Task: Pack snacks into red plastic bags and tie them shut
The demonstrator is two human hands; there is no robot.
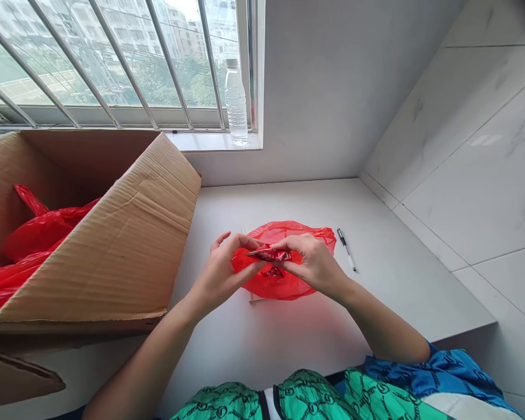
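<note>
As the left hand [221, 274] and right hand [310, 265] pinch it, a crinkled, shiny red foil packet [269, 254] sits above a red plastic bag [284, 289].

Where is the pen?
In the head view, the pen lies on the white counter, just to the right of the red plastic bag and the person's right hand.
</note>
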